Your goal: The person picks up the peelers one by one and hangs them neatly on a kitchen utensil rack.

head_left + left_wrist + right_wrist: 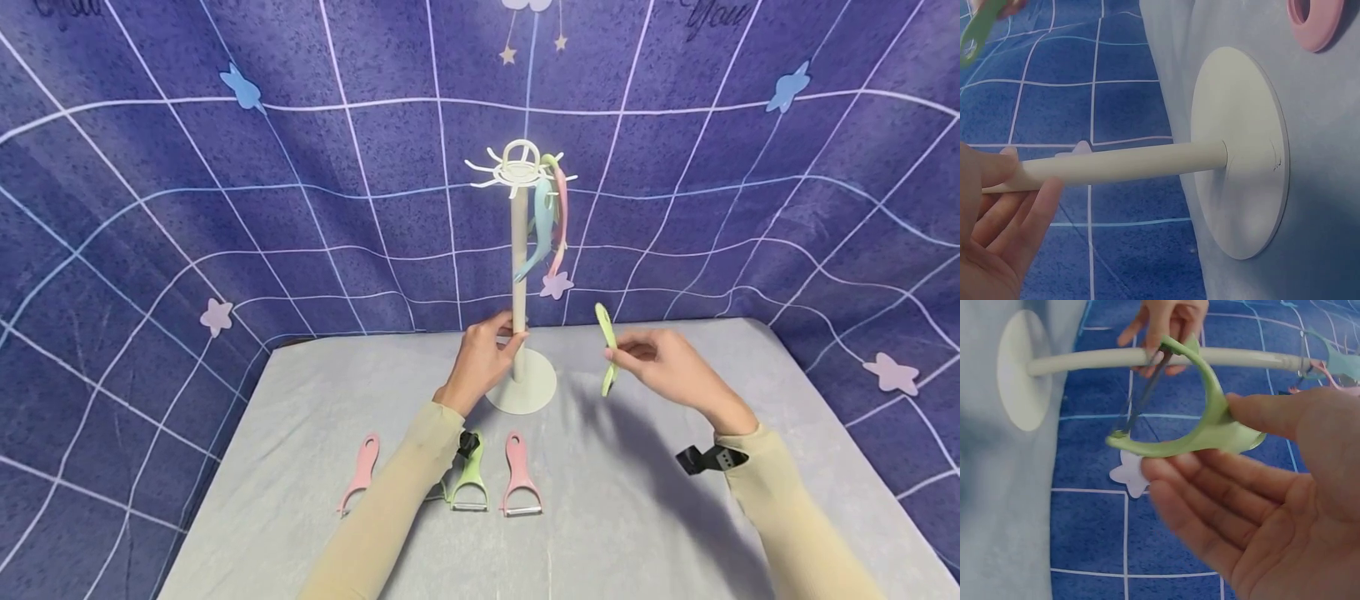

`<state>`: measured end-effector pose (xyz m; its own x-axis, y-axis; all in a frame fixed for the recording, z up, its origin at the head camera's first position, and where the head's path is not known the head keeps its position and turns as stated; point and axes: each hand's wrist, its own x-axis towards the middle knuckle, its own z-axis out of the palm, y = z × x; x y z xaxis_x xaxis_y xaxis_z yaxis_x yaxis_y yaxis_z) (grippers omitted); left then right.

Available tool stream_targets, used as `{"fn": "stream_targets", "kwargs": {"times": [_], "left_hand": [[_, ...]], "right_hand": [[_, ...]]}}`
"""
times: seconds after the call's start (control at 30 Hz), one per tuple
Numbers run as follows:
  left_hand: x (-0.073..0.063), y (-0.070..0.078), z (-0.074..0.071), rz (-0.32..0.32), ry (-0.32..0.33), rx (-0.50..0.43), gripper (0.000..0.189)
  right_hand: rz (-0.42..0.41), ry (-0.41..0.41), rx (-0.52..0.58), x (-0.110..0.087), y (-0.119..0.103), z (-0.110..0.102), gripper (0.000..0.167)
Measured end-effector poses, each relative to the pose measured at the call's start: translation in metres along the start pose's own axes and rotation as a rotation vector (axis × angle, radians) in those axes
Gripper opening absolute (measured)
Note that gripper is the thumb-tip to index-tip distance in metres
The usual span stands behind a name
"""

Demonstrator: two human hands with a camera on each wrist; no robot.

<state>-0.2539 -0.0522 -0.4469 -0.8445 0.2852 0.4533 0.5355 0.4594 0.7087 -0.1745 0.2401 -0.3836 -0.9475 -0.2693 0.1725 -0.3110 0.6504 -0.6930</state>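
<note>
Light-green, Y-shaped plastic peeler with a metal blade (605, 325): held in the air to the right of the stand, clear of the table, blade end lower. The right hand (663, 367) has thumb and fingers clamped on it where the handle meets the fork. The left hand (483, 360) has thumb and fingers closed around the lower pole of a cream, round-based stand with a ring of hooks (519, 250), standing upright at the far middle of the table. On the right side of its hooks hang a light-blue peeler (542, 217), a pink peeler (563, 221) and a light-green item, partly hidden. On the near part of the grey cloth-covered table (615, 517) lie a pink peeler at left (366, 460), a green peeler in the middle (471, 473) and a pink peeler to its right (517, 458). An object beside the left sleeve (397, 508) is mostly hidden; its type cannot be determined. Behind hangs a blue gridded backdrop (375, 150).
</note>
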Motion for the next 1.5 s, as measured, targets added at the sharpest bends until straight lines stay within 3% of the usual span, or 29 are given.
{"fn": "stream_targets", "kwargs": {"times": [0.23,0.5,0.63,0.9,1.3,1.5], "left_hand": [[0.001,0.000,0.001,-0.008,-0.003,0.005,0.018],[0.001,0.000,0.001,0.002,-0.006,0.008,0.021],[0.002,0.001,0.000,0.002,-0.010,0.011,0.020],[0.001,0.001,0.000,0.002,-0.015,0.014,0.017],[0.000,-0.001,0.001,0.032,-0.006,0.037,0.018],[-0.001,-0.004,0.001,0.021,-0.004,0.029,0.019]], "right_hand": [[-0.103,0.110,0.069,0.024,0.003,-0.011,0.017],[-0.201,0.155,0.245,0.049,-0.002,-0.022,0.021],[-0.205,0.189,0.312,0.062,-0.008,-0.026,0.025],[-0.200,0.234,0.298,0.088,-0.023,-0.032,0.038],[-0.292,0.343,0.505,0.123,-0.041,-0.034,0.036],[-0.296,0.333,0.589,0.137,-0.049,-0.032,0.035]]}}
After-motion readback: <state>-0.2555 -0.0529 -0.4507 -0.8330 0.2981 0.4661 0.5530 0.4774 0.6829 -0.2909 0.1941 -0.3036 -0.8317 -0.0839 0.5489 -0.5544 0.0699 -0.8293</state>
